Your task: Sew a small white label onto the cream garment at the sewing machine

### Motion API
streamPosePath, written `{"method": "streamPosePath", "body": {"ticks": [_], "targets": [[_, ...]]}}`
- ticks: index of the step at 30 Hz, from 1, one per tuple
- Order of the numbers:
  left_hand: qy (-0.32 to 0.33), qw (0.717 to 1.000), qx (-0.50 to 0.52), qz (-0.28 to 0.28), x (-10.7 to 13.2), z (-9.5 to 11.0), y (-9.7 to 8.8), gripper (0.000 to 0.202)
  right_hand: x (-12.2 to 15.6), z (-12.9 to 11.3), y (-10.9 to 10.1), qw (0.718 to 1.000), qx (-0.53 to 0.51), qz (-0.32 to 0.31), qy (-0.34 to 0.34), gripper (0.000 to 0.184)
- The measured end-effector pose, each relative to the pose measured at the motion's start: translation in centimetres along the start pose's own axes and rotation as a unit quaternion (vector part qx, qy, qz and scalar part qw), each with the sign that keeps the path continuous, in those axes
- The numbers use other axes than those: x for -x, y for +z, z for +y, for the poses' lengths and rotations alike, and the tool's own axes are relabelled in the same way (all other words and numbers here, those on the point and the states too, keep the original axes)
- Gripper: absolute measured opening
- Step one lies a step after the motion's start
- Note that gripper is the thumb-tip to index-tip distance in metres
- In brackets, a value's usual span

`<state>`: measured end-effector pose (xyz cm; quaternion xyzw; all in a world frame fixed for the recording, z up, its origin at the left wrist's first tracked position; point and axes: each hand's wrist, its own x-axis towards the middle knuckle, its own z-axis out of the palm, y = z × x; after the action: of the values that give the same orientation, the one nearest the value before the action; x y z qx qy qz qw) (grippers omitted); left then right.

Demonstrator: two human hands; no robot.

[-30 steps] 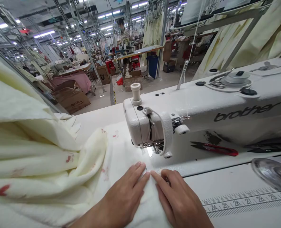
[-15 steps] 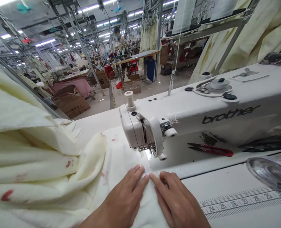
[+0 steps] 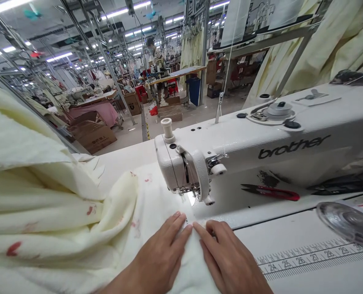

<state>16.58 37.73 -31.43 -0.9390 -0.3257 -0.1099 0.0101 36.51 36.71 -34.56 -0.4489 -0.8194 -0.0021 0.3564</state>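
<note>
Cream fleecy fabric [image 3: 181, 273] with small red prints runs under the head of a white sewing machine [image 3: 181, 159]. My left hand [image 3: 160, 253] lies flat on it just in front of the needle area, fingers stretched forward. Beside it, my right hand [image 3: 227, 257] has its fingers curled, gripping the fabric's right edge. The two index fingertips almost meet. A small dark-printed mark, perhaps a label, shows between the fingertips. The machine's lamp lights the cloth around the presser foot, whose details are hard to make out.
A large heap of the fabric [image 3: 52, 220] fills the left side. Red-handled thread snips [image 3: 270, 192] lie under the machine arm. A clear round dish [image 3: 347, 224] and a printed ruler scale [image 3: 310, 257] are at right. Thread cones [image 3: 235, 20] stand behind; a person [image 3: 153, 49] is farther back.
The hands and fabric stay in nearly the same place. The view has shifted slightly, so the machine arm and snips appear a little farther left.
</note>
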Motion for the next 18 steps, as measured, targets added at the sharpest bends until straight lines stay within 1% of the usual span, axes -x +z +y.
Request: {"method": "streamPosePath", "body": {"ticks": [4,8,14,16,18], "targets": [[-0.001,1.0,0.001,-0.001,0.0,0.0,0.0,0.05,0.1,0.0,0.1,1.0,0.003,0.017,0.004,0.033],[-0.001,1.0,0.007,0.003,0.0,-0.1,0.1,0.051,0.0,-0.1,0.0,1.0,0.009,0.009,0.004,0.032],[0.0,1.0,0.014,-0.005,0.1,-0.1,-0.1,0.051,0.0,-0.4,0.0,1.0,0.014,0.018,0.008,0.031],[-0.001,1.0,0.015,-0.004,0.1,0.0,-0.1,0.051,0.0,-0.2,-0.4,1.0,-0.002,0.004,0.012,0.031],[0.0,1.0,0.016,-0.004,0.1,0.0,0.0,0.051,-0.5,0.7,-1.1,0.999,-0.042,-0.023,0.023,0.031]]}}
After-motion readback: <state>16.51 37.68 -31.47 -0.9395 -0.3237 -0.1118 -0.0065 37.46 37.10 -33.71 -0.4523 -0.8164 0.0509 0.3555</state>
